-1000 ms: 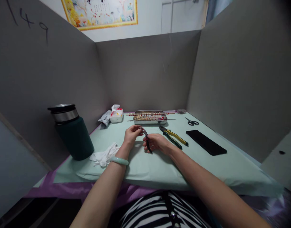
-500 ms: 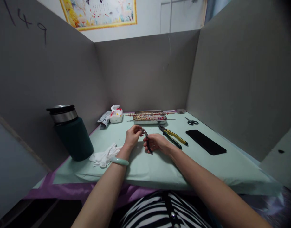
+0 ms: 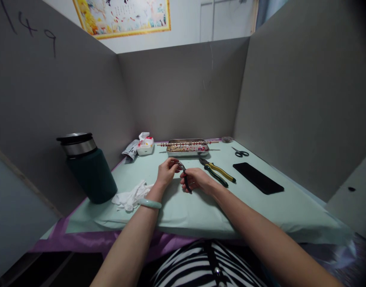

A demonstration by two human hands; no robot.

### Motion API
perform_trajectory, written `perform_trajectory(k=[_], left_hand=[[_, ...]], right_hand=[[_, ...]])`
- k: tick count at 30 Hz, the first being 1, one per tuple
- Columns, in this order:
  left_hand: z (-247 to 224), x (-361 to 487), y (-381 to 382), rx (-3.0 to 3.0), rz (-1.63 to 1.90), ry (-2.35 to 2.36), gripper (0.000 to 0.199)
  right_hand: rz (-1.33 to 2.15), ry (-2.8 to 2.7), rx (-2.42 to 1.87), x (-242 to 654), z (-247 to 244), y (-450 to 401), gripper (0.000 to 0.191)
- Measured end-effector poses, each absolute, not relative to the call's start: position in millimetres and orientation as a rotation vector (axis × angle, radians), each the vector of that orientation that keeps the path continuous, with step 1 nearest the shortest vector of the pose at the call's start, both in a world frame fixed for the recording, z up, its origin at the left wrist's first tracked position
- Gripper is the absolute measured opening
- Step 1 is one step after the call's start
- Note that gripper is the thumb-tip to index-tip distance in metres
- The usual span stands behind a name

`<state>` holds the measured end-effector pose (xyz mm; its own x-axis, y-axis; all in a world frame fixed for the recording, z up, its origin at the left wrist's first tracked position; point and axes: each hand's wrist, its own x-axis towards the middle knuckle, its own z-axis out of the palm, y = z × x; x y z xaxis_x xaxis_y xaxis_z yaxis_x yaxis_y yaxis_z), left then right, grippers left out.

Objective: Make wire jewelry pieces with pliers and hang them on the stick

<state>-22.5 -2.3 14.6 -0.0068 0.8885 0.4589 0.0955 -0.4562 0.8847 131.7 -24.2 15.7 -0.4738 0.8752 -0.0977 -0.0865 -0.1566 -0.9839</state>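
Observation:
Small black-handled pliers (image 3: 187, 182) are in my right hand (image 3: 197, 179), its fingers wrapped about the handles. Their metal jaws point up and left toward my left hand (image 3: 167, 171), which is closed in a pinch right at the jaw tips. Whatever the left fingers pinch is too small to make out. Beyond both hands lies a metal tray (image 3: 187, 154) holding small red and gold-coloured beads or pieces. A thin stick (image 3: 213, 142) strung with small red pieces rests across the tray. Larger pliers (image 3: 217, 172) with yellow and green handles lie right of my right hand.
On the right are a black phone-like slab (image 3: 257, 178) and scissors (image 3: 240, 152). A dark green bottle (image 3: 93, 171) stands at the left, near a crumpled white cloth or tissue (image 3: 130, 197). A white tissue pack (image 3: 145, 146) sits at the back left. Grey partitions (image 3: 183, 91) enclose the table.
Both hands keep nearly the same position, with the small pliers still held at the left fingertips. The whole view has shifted very slightly.

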Motion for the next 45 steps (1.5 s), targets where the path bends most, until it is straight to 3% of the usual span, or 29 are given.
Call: perform_trajectory(k=[31, 41, 45], left_hand=[[14, -25, 0, 1.571, 1.567, 1.084, 0.011], [16, -24, -1, 1.546, 1.553, 1.072, 0.013], [16, -25, 0, 1.577, 1.516, 1.033, 0.016]], right_hand=[[1.666, -1.42, -0.916, 124, 9, -26, 0.01], [1.502, -1.468, -0.954, 119, 7, -26, 0.012], [1.267, -1.564, -1.02, 118, 0, -20, 0.015]])
